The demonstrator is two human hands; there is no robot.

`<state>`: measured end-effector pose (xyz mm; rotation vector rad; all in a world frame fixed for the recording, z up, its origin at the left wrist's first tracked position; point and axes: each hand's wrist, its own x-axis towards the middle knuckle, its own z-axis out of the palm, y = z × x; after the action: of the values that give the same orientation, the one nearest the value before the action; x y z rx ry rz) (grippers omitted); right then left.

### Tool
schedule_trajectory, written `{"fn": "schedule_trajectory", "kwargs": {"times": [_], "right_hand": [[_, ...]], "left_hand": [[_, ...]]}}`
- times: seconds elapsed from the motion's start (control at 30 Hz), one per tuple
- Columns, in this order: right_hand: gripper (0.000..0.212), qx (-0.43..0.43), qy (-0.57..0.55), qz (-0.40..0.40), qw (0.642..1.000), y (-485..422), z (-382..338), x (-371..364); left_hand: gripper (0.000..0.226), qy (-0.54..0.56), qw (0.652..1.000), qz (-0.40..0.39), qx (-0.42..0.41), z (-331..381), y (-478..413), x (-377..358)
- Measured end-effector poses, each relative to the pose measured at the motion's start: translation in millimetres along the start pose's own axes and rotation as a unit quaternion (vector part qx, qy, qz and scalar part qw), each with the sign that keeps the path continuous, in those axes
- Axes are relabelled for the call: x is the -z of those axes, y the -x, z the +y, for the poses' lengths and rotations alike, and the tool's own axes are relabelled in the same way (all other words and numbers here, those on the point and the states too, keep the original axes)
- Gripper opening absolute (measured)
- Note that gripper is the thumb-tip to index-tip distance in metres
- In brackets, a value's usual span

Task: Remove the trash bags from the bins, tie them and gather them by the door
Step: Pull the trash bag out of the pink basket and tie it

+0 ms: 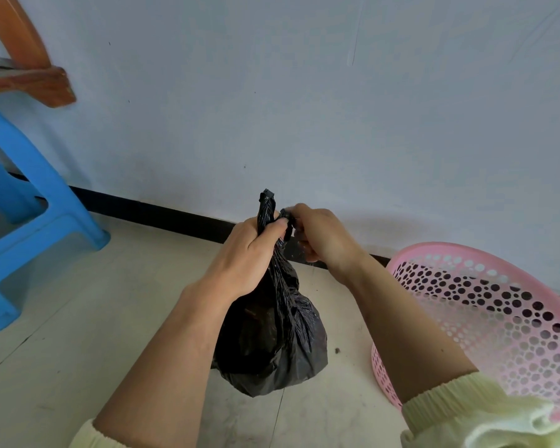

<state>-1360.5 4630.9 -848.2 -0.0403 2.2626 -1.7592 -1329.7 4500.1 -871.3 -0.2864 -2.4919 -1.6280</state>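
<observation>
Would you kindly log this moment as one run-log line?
step: tying; black bag: beside pink bin; left hand: grips neck; right hand: pinches end

Blue plastic stool [29,169] left on pale floor [110,318]; wooden frame [39,85] above; black baseboard [162,210] under wall [304,108].

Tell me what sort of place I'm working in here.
Likely a plain room in a home: a pale tiled floor meeting a white wall, a blue plastic stool, and a pink perforated bin beside the black trash bag.
</observation>
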Motion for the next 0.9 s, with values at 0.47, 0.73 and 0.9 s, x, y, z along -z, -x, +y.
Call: {"fn": "schedule_trajectory", "kwargs": {"times": [0.47, 0.73, 0.9], "right_hand": [[0.021, 0.119, -0.023, 0.160, 0.980, -10, 11, 9], [0.029, 0.076, -0.163, -0.030, 0.983, 0, -2, 28], [0.024, -0.032, -0.014, -0.208, 0.978, 3, 16, 33]], "left_hand": [[0.033, 0.232, 0.959, -0.013, 0.160, -5, 1, 10], [0.025, 0.346, 0.916, -0.017, 0.200, -11, 7, 23], [0.023, 0.274, 0.942, -0.001, 0.194, -14, 8, 26]]}}
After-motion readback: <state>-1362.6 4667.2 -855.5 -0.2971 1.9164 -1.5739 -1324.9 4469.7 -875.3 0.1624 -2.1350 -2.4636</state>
